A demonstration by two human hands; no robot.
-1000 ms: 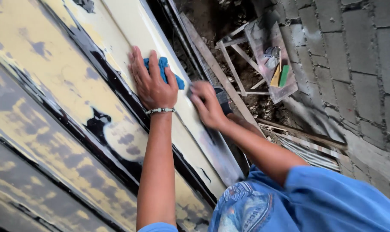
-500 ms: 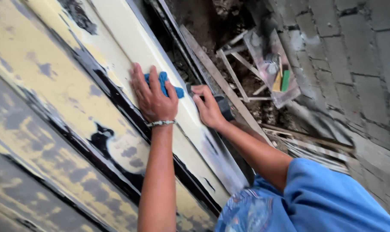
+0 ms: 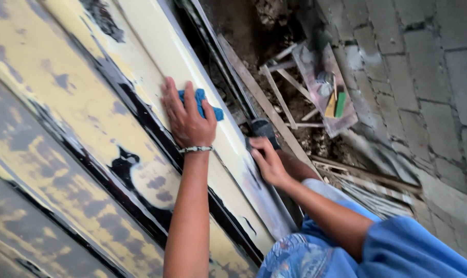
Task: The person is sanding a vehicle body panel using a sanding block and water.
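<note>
Sanding of a cream-painted metal panel (image 3: 89,103): left hand (image 3: 187,116) presses a blue abrasive pad (image 3: 202,103) flat against it; right hand (image 3: 267,162) grips the panel edge beside it. Bare patches below the wrist appear worked; yellowed paint farther left remains.

No packages, labels, signs or screens can be made out anywhere in the view
</note>
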